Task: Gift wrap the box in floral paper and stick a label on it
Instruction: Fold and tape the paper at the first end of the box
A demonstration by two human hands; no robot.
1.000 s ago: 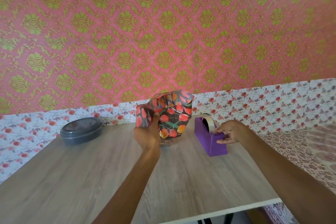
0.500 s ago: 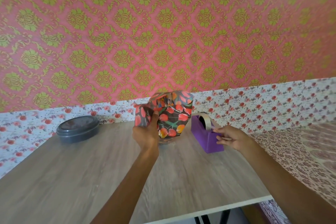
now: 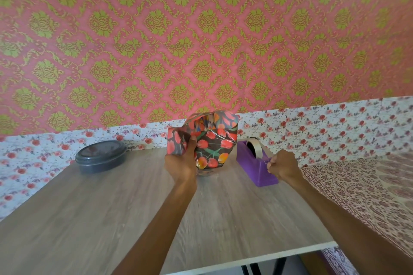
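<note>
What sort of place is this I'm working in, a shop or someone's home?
Most likely a room in a home, not a shop: a wood-grain table pushed against a damask-wallpapered wall, a printed fabric spread like a bedcover beside it, and a purple tape dispenser as kit.

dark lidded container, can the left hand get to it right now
Probably: the left hand grips the wrapped box and would have to let go first, but nothing stands between hand and container.
</note>
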